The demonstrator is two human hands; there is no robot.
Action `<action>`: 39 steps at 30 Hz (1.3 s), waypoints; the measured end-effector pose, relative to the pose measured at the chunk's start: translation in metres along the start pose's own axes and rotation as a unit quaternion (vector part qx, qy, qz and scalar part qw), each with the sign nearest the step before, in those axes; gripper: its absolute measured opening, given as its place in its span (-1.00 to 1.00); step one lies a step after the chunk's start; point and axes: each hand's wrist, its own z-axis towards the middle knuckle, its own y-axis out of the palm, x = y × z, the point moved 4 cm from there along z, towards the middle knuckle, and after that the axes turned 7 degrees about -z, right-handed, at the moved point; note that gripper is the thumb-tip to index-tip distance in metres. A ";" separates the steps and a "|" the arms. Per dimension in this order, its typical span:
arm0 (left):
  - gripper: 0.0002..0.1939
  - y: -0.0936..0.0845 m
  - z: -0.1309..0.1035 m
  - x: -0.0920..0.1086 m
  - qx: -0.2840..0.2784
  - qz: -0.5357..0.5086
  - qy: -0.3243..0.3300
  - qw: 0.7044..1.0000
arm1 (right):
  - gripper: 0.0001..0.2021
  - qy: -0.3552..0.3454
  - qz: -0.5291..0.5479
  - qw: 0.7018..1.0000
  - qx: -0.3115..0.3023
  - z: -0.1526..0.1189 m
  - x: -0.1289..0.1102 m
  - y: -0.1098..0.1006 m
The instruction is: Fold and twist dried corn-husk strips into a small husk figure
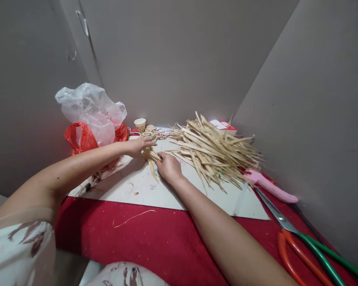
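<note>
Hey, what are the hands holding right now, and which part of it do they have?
Both hands grip a small bundle of pale strips: the left hand at its far end, the right hand beside it near the middle. Its near tips stick out free.

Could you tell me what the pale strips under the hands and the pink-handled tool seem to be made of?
The strips look like dry split bamboo or similar plant fibre: matte, pale tan, splintery ends. The pink-handled tool seems to have a smooth plastic grip and a grey metal blade.
</note>
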 end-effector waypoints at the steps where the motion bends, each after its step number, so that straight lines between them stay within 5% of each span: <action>1: -0.32 0.002 0.001 0.004 0.005 0.018 0.022 1.000 | -0.68 0.001 0.026 1.000 0.006 0.002 0.002 0.000; 5: -0.81 0.015 0.008 0.011 -0.043 0.028 0.009 0.999 | -0.72 0.006 0.150 0.986 0.077 0.009 0.010 -0.003; 11: -0.88 0.010 0.008 0.001 -0.017 -0.017 -0.063 0.998 | -0.69 0.038 0.336 0.895 0.291 0.016 0.032 -0.025; 14: -0.87 0.005 0.004 -0.003 -0.041 -0.031 -0.079 0.996 | -0.73 0.073 0.414 0.855 0.305 0.025 0.046 -0.026; 19: -0.53 0.014 0.001 -0.002 -0.123 -0.061 -0.110 0.984 | -0.78 0.103 0.465 0.826 0.302 0.034 0.060 -0.020; 22: -0.67 0.020 0.003 -0.003 -0.139 -0.025 -0.120 0.983 | -0.80 0.113 0.485 0.818 0.289 0.036 0.060 -0.018; 25: -0.81 0.007 0.004 -0.009 -0.090 -0.031 -0.124 0.988 | -0.81 0.135 0.533 0.794 0.261 0.035 0.058 -0.014; 29: -0.76 -0.033 -0.005 -0.030 0.070 -0.141 -0.215 0.964 | -0.76 0.172 0.574 0.763 0.241 0.031 0.056 -0.005; 32: -0.78 -0.050 -0.016 -0.042 0.174 -0.285 -0.266 0.904 | -0.62 0.191 0.504 0.815 0.211 0.025 0.054 0.003; 36: -0.81 -0.047 -0.021 -0.046 0.212 -0.455 -0.257 0.826 | -0.45 0.106 0.197 0.971 0.089 0.016 0.028 0.018; 39: -0.81 -0.045 -0.017 -0.044 0.199 -0.533 -0.236 0.788 | -0.38 -0.014 0.004 1.000 -0.019 0.005 -0.009 0.034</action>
